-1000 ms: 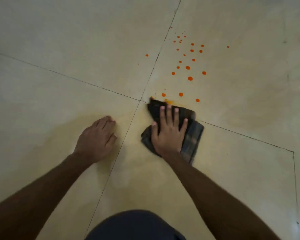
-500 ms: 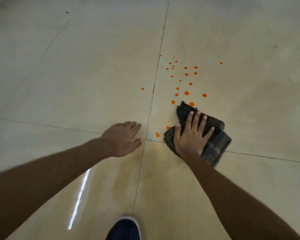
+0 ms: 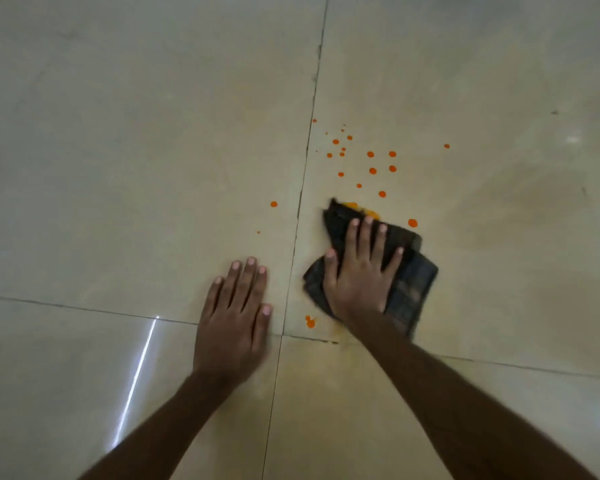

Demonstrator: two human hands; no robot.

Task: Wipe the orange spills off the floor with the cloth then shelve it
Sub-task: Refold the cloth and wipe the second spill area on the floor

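Fingers of the right hand (image 3: 359, 275) lie spread and straight, pressing the dark cloth (image 3: 409, 271) flat on the floor (image 3: 153, 133). Left hand (image 3: 234, 317) rests flat on the tile beside it, fingers straight, holding nothing. Orange spots (image 3: 372, 170) lie beyond the cloth; a smear (image 3: 364, 210) touches its far edge.

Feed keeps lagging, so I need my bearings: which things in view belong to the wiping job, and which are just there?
Job: dark cloth under the flat right hand; orange drops beyond it; orange smear at its far edge; one drop beside the wrist; left hand flat on the floor.
Just there: tile joints; glare streak; dark speck far right.
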